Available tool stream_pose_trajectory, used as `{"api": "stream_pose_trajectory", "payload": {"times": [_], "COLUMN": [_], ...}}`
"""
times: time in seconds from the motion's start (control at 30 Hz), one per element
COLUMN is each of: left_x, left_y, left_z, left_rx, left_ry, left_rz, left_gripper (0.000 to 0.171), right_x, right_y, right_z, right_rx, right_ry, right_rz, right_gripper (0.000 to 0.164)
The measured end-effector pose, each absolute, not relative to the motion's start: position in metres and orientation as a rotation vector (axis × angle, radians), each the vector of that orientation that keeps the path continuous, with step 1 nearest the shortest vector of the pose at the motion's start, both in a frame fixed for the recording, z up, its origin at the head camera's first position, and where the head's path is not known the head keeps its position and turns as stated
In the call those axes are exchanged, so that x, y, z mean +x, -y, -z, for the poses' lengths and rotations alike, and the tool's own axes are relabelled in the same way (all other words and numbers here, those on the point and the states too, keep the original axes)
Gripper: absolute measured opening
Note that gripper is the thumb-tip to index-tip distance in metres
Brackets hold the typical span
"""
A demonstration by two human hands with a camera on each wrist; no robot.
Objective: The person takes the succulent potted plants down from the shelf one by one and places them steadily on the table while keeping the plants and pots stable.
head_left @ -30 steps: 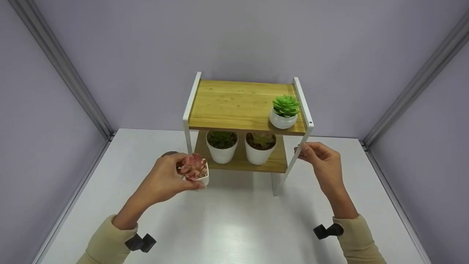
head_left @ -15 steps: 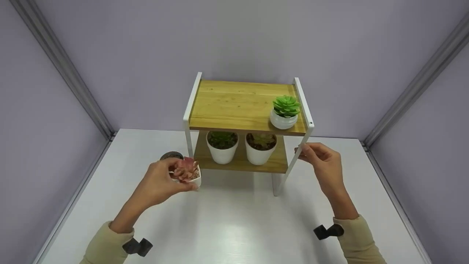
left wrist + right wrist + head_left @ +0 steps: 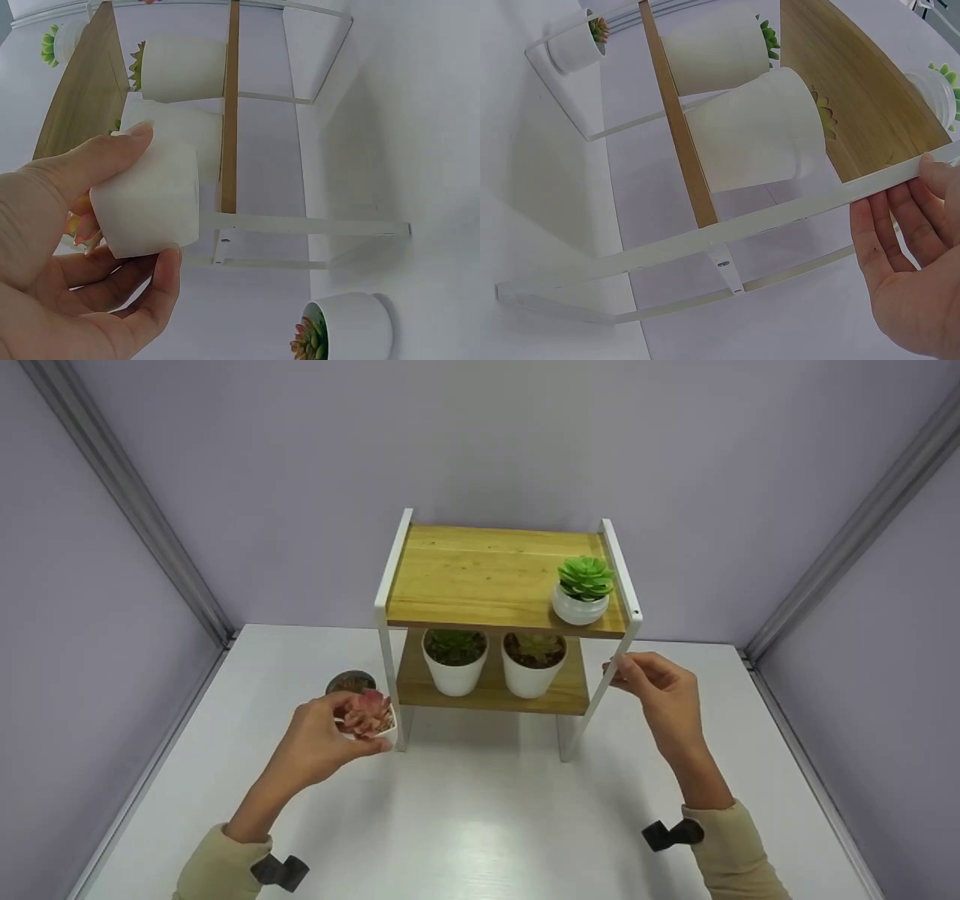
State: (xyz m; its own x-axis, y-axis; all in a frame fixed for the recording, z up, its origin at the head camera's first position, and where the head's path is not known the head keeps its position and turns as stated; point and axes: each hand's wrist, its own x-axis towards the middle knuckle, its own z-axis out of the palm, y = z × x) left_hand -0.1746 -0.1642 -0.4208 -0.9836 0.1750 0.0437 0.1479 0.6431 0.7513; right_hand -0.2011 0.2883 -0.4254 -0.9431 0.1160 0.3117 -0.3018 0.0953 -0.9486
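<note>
My left hand (image 3: 311,746) grips a pink succulent (image 3: 366,714) in a small square white pot, just left of the shelf's front leg. In the left wrist view thumb and fingertips pinch the tilted pot (image 3: 150,202), above the table. My right hand (image 3: 664,694) holds the white right upright (image 3: 602,690) of a two-tier plant shelf, thumb on one side and fingers on the other. A green succulent in a round white pot (image 3: 580,604) stands at the right of the wooden top board (image 3: 472,577). Two white-potted plants (image 3: 455,675) stand on the lower board.
On the white table (image 3: 472,825), behind my left hand, stands another potted succulent (image 3: 351,681), which the left wrist view shows in a white pot (image 3: 356,326). The shelf stands near the grey back wall (image 3: 495,442). Side walls flank the table.
My left hand has moved left, away from the shelf's front, with the pink succulent. The pot behind it shows more now. The right hand and the shelf stay where they were.
</note>
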Motion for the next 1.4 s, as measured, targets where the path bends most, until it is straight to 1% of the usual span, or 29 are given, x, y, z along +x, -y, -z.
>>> {"api": "stream_pose_trajectory", "payload": {"times": [0.33, 0.63, 0.87, 1.0, 1.17, 1.4], "left_x": [-0.177, -0.179, -0.179, -0.180, -0.180, -0.183], "left_y": [0.169, 0.174, 0.181, 0.183, 0.186, 0.188], "left_z": [0.445, 0.465, 0.475, 0.481, 0.489, 0.505], "left_rx": [0.214, 0.129, 0.048, -0.009, -0.087, -0.110], "left_ry": [-2.890, -2.915, -2.941, -2.939, -2.937, -2.996], "left_rz": [-1.278, -1.340, -1.375, -1.389, -1.411, -1.424], "left_gripper": [0.069, 0.062, 0.064, 0.061, 0.062, 0.061], "right_x": [-0.202, -0.201, -0.201, -0.200, -0.201, -0.200], "right_y": [-0.287, -0.287, -0.287, -0.287, -0.287, -0.288], "right_z": [0.425, 0.426, 0.425, 0.425, 0.425, 0.426], "right_rx": [0.184, 0.193, 0.191, 0.182, 0.184, 0.176], "right_ry": [2.069, 2.068, 2.070, 2.077, 2.080, 2.073], "right_rz": [-1.913, -1.924, -1.922, -1.918, -1.910, -1.910], "right_gripper": [0.024, 0.023, 0.028, 0.027, 0.027, 0.029]}}
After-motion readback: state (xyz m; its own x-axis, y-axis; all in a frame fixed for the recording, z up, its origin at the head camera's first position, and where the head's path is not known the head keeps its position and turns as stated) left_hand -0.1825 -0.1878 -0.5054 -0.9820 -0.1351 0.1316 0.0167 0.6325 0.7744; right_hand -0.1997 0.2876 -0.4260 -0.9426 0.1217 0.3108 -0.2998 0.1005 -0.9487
